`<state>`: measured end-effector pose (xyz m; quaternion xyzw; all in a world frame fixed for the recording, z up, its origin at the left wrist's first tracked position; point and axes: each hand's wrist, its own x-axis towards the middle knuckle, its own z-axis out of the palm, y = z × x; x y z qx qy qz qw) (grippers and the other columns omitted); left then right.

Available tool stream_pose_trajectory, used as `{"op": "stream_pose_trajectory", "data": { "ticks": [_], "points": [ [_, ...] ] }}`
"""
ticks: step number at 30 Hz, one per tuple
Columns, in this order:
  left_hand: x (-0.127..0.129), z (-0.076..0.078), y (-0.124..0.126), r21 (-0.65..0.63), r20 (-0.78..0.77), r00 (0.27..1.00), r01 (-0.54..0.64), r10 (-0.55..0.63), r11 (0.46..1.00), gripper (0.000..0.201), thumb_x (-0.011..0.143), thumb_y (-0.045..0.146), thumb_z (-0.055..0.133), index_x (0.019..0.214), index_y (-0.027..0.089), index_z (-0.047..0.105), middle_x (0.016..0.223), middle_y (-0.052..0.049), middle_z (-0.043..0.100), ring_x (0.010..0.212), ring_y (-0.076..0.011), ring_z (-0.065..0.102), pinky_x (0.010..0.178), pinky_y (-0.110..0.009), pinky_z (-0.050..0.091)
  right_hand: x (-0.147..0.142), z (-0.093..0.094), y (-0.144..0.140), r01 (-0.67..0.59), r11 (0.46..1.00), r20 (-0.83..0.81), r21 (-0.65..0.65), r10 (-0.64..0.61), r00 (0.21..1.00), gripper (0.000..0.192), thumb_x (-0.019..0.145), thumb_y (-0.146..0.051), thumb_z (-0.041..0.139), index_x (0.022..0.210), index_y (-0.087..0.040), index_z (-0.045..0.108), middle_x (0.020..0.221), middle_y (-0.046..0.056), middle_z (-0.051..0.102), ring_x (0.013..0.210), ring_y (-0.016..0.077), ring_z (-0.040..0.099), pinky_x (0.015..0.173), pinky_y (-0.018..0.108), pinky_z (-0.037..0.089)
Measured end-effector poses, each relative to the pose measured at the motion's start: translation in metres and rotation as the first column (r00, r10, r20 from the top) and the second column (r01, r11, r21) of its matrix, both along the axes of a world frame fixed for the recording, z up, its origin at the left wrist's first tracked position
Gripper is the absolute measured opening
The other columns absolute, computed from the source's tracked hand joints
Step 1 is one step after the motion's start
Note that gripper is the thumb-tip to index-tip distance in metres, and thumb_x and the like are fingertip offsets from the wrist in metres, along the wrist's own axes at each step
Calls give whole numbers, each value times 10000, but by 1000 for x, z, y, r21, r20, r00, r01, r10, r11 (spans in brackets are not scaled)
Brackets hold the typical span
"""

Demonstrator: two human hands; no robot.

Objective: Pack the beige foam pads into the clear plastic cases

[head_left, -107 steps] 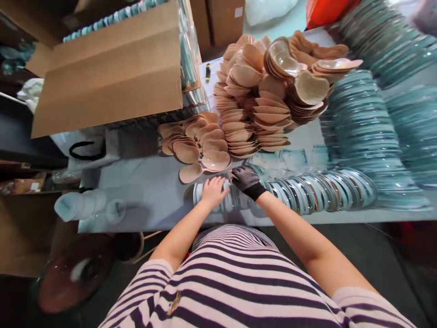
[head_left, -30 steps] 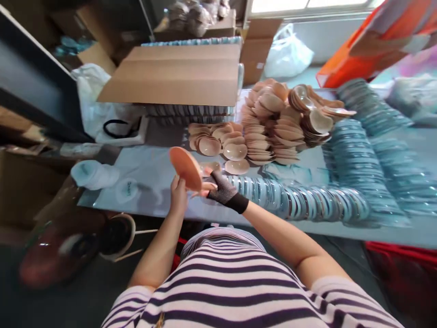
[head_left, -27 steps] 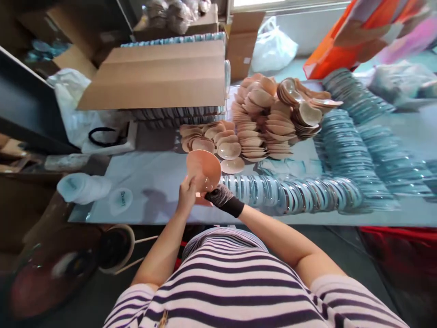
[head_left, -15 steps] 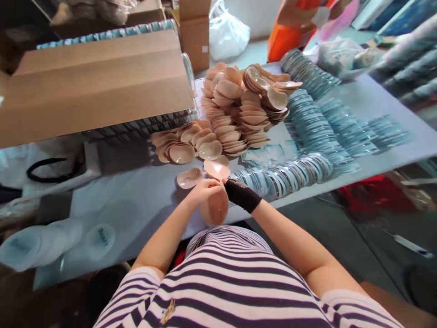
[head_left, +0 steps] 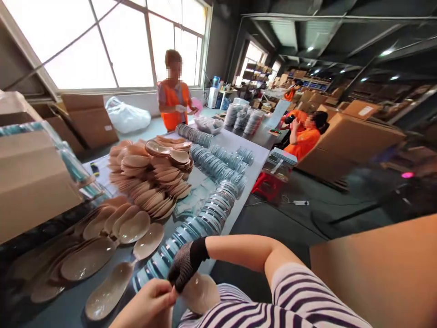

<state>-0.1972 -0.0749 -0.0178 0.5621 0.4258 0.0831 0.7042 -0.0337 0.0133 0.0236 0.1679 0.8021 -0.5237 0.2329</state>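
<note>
A glossy beige bra cup (head_left: 202, 294) is close against my striped shirt, partly covered by my hands. My bare left hand (head_left: 155, 298) is closed, thumb and fingers pinched at the cup's edge. Meeting it fingertip to fingertip, my right hand (head_left: 186, 268) wears a black fingerless-looking glove and is also closed at that edge; the exact spot they grip is hidden. To their left lies a joined pair of shiny beige cups (head_left: 109, 291) on the table. More beige cups (head_left: 90, 257) sit nested beyond it. A row of clear plastic shells (head_left: 186, 234) runs just past my right hand.
A large heap of beige cups (head_left: 146, 175) covers the table's middle, with rows of clear shells (head_left: 218, 166) beside it. A cardboard box (head_left: 34, 177) stands at left. Across the table is a person in an orange vest (head_left: 174, 102); another orange-clad person (head_left: 303, 136) sits at right.
My view has swung up and to the right, bringing the windows, co-workers and room into sight. Both hands stay together at the bra cup.
</note>
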Motion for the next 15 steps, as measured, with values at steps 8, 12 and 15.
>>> {"op": "stream_pose_trajectory", "data": {
  "ticks": [8, 12, 15],
  "points": [
    [22, 1, 7, 138, -9, 997, 80, -80, 987, 696, 603, 842, 651, 580, 146, 643, 619, -53, 526, 652, -163, 410, 641, -300, 333, 34, -31, -3, 128, 949, -7, -287, -135, 991, 280, 604, -225, 796, 505, -471, 706, 602, -268, 672, 690, 129, 737, 622, 183, 549],
    [34, -4, 4, 24, 157, 985, -80, 75, 997, 675, 555, 822, 713, 513, 156, 612, 578, -35, 494, 638, -150, 408, 640, -289, 353, 53, -27, -3, 181, 966, -156, -186, -211, 965, 283, 639, -225, 793, 481, -436, 692, 590, -276, 662, 709, 104, 737, 664, 163, 538],
    [43, -13, 0, -41, 192, 968, -159, 164, 986, 636, 541, 784, 756, 522, 155, 662, 591, -53, 553, 647, -164, 464, 668, -302, 383, 63, -15, -10, 182, 983, -176, 40, -172, 969, 274, 709, -211, 775, 506, -378, 697, 632, -275, 682, 800, 72, 739, 725, 138, 525]
  ]
}}
